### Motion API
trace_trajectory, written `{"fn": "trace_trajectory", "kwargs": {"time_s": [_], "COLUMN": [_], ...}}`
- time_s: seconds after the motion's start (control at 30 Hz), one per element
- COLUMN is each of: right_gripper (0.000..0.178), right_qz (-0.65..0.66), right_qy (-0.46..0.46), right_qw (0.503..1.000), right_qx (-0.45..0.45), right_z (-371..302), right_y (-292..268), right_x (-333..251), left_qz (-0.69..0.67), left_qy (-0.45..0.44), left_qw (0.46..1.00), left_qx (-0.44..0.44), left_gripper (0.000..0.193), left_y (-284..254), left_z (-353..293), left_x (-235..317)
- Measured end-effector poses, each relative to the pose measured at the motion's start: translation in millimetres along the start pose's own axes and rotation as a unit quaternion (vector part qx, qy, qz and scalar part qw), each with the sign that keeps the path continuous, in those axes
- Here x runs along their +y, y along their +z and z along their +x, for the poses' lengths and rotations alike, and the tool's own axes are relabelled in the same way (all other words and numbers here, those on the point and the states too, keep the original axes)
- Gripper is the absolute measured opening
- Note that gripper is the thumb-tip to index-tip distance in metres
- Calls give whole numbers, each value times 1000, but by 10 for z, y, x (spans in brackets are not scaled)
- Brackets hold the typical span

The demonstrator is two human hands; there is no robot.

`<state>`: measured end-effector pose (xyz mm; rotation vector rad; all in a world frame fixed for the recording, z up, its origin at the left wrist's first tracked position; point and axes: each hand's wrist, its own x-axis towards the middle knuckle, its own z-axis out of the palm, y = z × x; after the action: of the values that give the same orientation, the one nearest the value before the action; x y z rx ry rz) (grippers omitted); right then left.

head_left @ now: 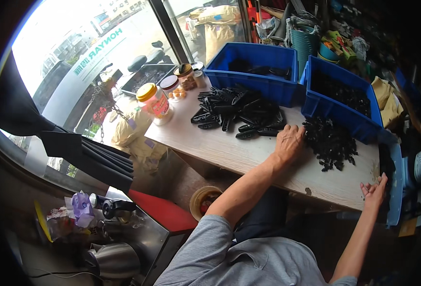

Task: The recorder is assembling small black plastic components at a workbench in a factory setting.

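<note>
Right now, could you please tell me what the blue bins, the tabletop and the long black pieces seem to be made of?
Blue bins: most likely plastic, smooth with a slight sheen and thick rims. Tabletop: perhaps laminate, pale with streaky grain, though real wood is possible. Long black pieces: probably plastic, with small highlights on dark surfaces.

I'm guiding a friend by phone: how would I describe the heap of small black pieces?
At the far side of the pale table stand two dark-blue bins. In front of the right one, just right of the person's left hand, lies the heap of small black pieces. Unlike the neighbouring heap of long black pieces, its pieces are much smaller.
</note>
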<state>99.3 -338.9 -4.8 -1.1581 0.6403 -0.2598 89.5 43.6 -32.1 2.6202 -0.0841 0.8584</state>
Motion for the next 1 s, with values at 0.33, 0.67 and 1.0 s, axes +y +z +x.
{"fn": "trace_trajectory", "kwargs": {"time_s": [0.33, 0.67, 1.0], "right_gripper": [21, 25, 17], "right_qz": [-90, -146, -173], "right_qy": [30, 36, 30], "right_qw": [938, 878, 861], "right_qx": [-334, -454, -476], "right_z": [-976, -1327, -1292], "right_y": [799, 1076, 1105], "right_x": [481, 636, 686], "left_qz": [-228, -282, -266], "left_qy": [3, 14, -5], "left_qw": [957, 955, 961], "left_qx": [180, 92, 80], "left_gripper": [26, 26, 30], "left_y": [-358, -367, -592], "left_z": [-517, -762, -732], "left_x": [351, 585, 402]}}
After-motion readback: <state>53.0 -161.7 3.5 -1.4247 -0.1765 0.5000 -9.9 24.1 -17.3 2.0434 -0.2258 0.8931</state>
